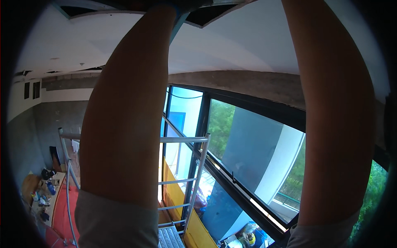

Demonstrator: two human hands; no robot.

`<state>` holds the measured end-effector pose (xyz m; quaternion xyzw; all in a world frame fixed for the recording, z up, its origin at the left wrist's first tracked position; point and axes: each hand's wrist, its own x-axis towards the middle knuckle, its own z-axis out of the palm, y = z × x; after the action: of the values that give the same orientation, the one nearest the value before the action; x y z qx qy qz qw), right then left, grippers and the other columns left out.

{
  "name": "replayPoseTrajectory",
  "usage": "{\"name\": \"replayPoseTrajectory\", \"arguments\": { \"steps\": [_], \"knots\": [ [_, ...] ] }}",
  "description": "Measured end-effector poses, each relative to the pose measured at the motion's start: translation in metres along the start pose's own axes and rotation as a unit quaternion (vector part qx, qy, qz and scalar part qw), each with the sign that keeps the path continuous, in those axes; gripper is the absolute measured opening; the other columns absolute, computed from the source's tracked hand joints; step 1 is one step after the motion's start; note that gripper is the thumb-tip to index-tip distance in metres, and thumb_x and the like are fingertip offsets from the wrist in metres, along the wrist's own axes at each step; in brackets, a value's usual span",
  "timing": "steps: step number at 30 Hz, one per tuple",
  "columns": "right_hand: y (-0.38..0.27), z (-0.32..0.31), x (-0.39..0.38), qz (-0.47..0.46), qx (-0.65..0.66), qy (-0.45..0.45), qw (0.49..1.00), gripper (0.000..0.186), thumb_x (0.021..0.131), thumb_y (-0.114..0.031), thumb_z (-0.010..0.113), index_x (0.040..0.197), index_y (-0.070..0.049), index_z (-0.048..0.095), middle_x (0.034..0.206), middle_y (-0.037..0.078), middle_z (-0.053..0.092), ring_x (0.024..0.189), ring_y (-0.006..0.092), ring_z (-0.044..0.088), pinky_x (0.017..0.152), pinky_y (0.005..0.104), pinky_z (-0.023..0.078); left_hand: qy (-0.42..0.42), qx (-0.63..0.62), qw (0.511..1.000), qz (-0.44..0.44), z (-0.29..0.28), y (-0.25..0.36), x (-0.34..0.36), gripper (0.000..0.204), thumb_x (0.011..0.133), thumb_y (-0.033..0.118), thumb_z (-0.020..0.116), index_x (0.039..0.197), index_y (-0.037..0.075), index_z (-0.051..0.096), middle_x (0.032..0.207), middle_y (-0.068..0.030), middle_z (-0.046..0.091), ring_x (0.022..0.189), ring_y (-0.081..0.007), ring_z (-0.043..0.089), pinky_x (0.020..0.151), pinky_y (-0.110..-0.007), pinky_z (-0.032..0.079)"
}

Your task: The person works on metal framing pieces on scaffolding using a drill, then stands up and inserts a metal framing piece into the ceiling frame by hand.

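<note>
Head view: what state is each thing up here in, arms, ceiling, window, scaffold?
Left forearm: raised overhead, hand out of view at the top edge.
Right forearm: raised overhead, hand out of view.
Ceiling: white, with dark open gaps near the top edge.
Window: glass in a dark frame, looks shut.
Scaffold: standing upright beside the window.

A building interior under renovation is showing here: a metal scaffold frame point(188, 182) is standing beside large dark-framed windows point(248, 157), the white ceiling point(240, 45) is gaping open in places, bare grey walls point(53, 124) are running around, and supplies are cluttering a low table point(43, 194) far below.
</note>
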<state>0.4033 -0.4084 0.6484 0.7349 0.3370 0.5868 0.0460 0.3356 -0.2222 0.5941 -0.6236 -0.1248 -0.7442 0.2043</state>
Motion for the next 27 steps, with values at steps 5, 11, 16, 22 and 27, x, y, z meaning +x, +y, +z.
{"name": "replayPoseTrajectory", "arguments": {
  "steps": [5, 11, 16, 22, 27],
  "knots": [
    [-0.003, -0.001, 0.001, 0.001, -0.011, -0.022, 1.000, 0.042, 0.084, -0.030, 0.078, 0.118, -0.005, 0.076, 0.123, 0.018, 0.073, 0.114, 0.0311, 0.070, 0.097, 0.0435, 0.054, -0.109, -0.053, 0.991, -0.050, 0.003, -0.003, 0.006, 0.074, 0.074, 0.041, 0.083, 0.132, 0.000, 0.064, 0.126, -0.0252, 0.068, 0.121, -0.0387, 0.063, 0.106, -0.043, 0.048],
    [-0.005, -0.007, -0.001, 0.000, -0.018, -0.034, 0.999, 0.043, 0.084, -0.031, 0.079, 0.119, -0.005, 0.076, 0.123, 0.018, 0.073, 0.114, 0.0309, 0.070, 0.096, 0.0434, 0.054, -0.057, -0.051, 0.997, -0.033, 0.017, -0.017, 0.006, 0.068, 0.075, 0.035, 0.082, 0.129, -0.001, 0.064, 0.126, -0.0266, 0.067, 0.120, -0.0384, 0.064, 0.105, -0.042, 0.049],
    [-0.007, -0.003, 0.001, 0.006, -0.031, -0.055, 0.998, 0.044, 0.084, -0.032, 0.080, 0.119, -0.005, 0.076, 0.123, 0.018, 0.073, 0.114, 0.0307, 0.070, 0.096, 0.0433, 0.054, -0.049, -0.068, 0.996, -0.017, 0.025, -0.010, 0.004, 0.064, 0.076, 0.029, 0.081, 0.130, 0.001, 0.063, 0.127, -0.0263, 0.067, 0.121, -0.0396, 0.064, 0.105, -0.043, 0.050],
    [-0.007, -0.014, -0.003, -0.019, -0.023, -0.097, 0.995, 0.050, 0.083, -0.039, 0.082, 0.120, -0.005, 0.076, 0.123, 0.016, 0.073, 0.114, 0.0303, 0.070, 0.096, 0.0428, 0.054, -0.045, -0.090, 0.995, -0.022, 0.015, -0.015, -0.004, 0.060, 0.077, 0.023, 0.078, 0.131, 0.002, 0.062, 0.126, -0.0263, 0.067, 0.120, -0.0415, 0.064, 0.105, -0.045, 0.050],
    [-0.014, -0.010, -0.005, 0.037, -0.104, -0.038, 0.993, 0.051, 0.085, -0.042, 0.079, 0.120, -0.004, 0.075, 0.124, 0.016, 0.073, 0.113, 0.0315, 0.070, 0.096, 0.0439, 0.054, -0.047, -0.111, 0.992, -0.046, 0.022, -0.019, 0.003, 0.062, 0.078, 0.026, 0.077, 0.132, 0.002, 0.061, 0.127, -0.0276, 0.066, 0.121, -0.0431, 0.063, 0.105, -0.046, 0.050]
  ]
}}
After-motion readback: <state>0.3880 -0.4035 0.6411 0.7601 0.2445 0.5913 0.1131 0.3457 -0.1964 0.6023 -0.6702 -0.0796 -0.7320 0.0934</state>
